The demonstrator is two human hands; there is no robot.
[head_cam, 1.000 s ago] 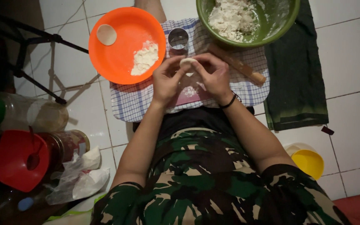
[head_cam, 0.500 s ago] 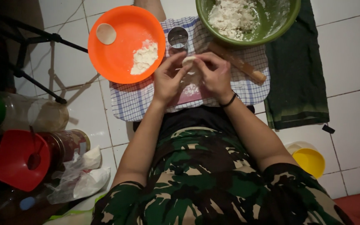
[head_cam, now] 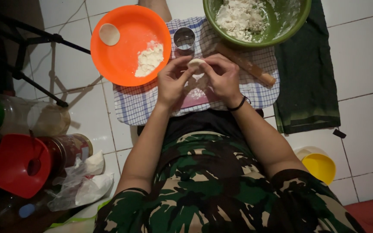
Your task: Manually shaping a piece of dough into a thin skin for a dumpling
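Head view shows your left hand (head_cam: 173, 82) and right hand (head_cam: 222, 77) meeting over the checked cloth (head_cam: 137, 103) near its far edge, both pinching one small dough piece (head_cam: 196, 63) between the fingertips, equally near, just below the metal cutter (head_cam: 184, 39)

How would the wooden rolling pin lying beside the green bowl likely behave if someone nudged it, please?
The rolling pin is a plain cylinder, so it would probably roll sideways. It looks rigid, solid wood. Resting on the checked cloth against the green bowl, it may not travel far.
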